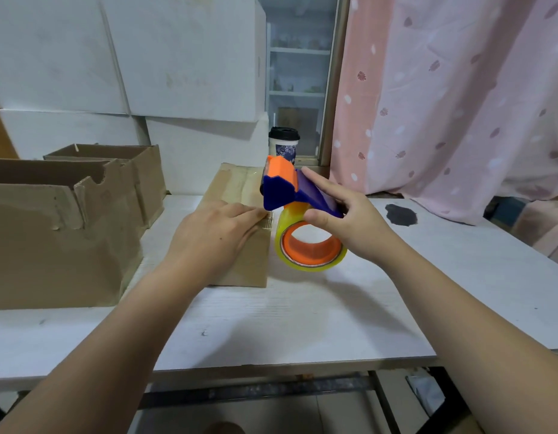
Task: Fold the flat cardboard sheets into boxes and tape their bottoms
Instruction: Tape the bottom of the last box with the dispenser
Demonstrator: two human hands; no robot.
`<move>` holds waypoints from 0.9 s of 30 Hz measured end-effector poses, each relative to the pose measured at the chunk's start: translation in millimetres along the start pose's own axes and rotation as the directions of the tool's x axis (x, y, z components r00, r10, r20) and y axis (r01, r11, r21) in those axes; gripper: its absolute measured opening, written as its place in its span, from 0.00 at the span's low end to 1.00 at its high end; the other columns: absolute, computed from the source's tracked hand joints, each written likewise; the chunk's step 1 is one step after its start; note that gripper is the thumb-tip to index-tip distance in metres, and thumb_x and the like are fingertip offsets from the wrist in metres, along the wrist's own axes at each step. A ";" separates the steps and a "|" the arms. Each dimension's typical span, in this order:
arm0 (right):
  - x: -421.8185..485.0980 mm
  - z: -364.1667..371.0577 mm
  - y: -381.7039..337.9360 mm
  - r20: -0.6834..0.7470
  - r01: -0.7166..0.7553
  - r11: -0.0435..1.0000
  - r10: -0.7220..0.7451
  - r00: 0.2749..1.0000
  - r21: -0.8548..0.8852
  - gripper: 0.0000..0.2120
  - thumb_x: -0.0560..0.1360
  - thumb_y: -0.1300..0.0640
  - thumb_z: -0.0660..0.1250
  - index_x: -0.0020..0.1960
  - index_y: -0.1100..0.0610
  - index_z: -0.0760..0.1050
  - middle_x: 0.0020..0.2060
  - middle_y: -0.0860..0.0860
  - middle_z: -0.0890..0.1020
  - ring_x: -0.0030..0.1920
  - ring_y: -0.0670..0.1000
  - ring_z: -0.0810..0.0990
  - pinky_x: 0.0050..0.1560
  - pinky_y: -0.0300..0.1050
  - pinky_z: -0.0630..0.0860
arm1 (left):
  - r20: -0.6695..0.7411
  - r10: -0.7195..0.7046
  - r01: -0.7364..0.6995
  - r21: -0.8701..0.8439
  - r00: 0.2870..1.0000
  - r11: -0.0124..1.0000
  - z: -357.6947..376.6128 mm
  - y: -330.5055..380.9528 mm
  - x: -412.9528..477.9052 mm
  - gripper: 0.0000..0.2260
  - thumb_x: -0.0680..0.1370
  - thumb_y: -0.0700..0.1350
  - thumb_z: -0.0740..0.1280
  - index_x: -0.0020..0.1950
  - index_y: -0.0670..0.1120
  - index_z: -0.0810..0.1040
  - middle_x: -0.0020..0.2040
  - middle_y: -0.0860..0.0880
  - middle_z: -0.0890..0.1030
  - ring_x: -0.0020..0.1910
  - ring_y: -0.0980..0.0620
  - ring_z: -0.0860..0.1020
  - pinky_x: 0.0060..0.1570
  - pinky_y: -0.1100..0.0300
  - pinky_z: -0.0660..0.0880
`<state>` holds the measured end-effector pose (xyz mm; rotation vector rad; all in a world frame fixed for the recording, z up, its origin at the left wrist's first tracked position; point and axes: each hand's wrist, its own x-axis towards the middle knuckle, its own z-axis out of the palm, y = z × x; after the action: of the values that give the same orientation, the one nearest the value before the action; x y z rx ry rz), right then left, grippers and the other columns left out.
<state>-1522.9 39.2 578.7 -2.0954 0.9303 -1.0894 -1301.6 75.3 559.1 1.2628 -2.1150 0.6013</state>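
The box (232, 186) lies on the desk (302, 324), its long axis and shiny seam running away from us. Our left hand (215, 233) rests flat on its near half, fingers straight and together, pressing beside the seam. Just right of those fingertips, over the box's right edge, our right hand (343, 214) grips the dispenser (280, 186) between thumb and fingers. The roll (312, 245) hangs below it. We judge that the tape gets cut here next. Two folded boxes (52, 245) stand on the left.
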 end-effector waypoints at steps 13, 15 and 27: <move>-9.3 9.7 24.6 -0.023 0.063 0.990 -0.066 0.998 -0.125 0.31 0.63 0.36 0.69 0.63 0.23 0.63 0.60 0.45 0.78 0.59 0.52 0.74 0.59 0.45 0.72 | -0.174 0.075 -0.069 0.044 0.982 0.997 7.2 -6.3 -11.5 0.08 0.72 0.38 0.69 0.50 0.42 0.83 0.35 0.46 0.83 0.32 0.43 0.80 0.30 0.54 0.77; -15.9 10.4 32.0 -0.057 0.042 0.996 -0.047 0.997 -0.082 0.31 0.63 0.39 0.70 0.63 0.27 0.65 0.61 0.49 0.79 0.56 0.53 0.76 0.59 0.45 0.73 | -0.129 0.035 -0.036 -0.007 0.991 0.999 4.9 -6.2 -9.1 0.09 0.72 0.38 0.69 0.51 0.42 0.83 0.37 0.45 0.84 0.34 0.41 0.81 0.30 0.51 0.78; -33.0 -14.4 49.7 -0.041 0.042 0.921 -0.062 0.997 -0.388 0.34 0.61 0.32 0.67 0.64 0.24 0.58 0.43 0.51 0.78 0.44 0.42 0.72 0.44 0.28 0.65 | -0.096 -0.040 0.036 -0.041 0.995 0.998 4.3 -3.9 -4.4 0.10 0.74 0.38 0.70 0.55 0.44 0.83 0.43 0.43 0.84 0.40 0.38 0.81 0.36 0.51 0.75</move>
<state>-1564.4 34.1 533.7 -2.4302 1.2031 -1.0572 -1297.6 73.5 553.3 1.2251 -2.0089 0.5899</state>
